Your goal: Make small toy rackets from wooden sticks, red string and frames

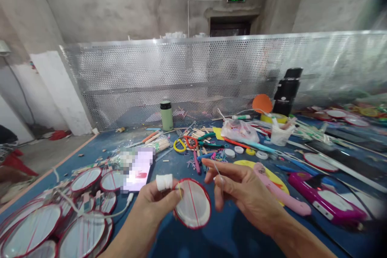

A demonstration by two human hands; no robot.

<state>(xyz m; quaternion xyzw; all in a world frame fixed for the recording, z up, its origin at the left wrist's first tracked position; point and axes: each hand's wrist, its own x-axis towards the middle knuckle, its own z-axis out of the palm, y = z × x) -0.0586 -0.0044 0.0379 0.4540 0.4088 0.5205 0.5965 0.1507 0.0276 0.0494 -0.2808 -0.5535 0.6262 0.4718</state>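
Observation:
Between the thumb and fingers of my left hand (151, 205) is a small round red-rimmed hoop (196, 205), covered with pale translucent material and crossed by a red line. White tape (164, 182) wraps one finger of that hand, and a bit of yellowish thread shows by the thumb. Just right of the hoop, my right hand (242, 187) pinches a thin whitish thread (217, 170); its lower end is hard to make out. The two hands are apart, above the blue table (178, 238). Larger red-rimmed hoops (34, 225) lie heaped at the left.
A lit phone (139, 171) and white cable (119, 213) lie left. Scissors (180, 145), wooden sticks and rolls sit ahead, with a green bottle (167, 117) behind. On the right are a pink tool (284, 195), its magenta unit (326, 201) and a black flask (287, 92). A perforated metal screen (193, 76) stands behind.

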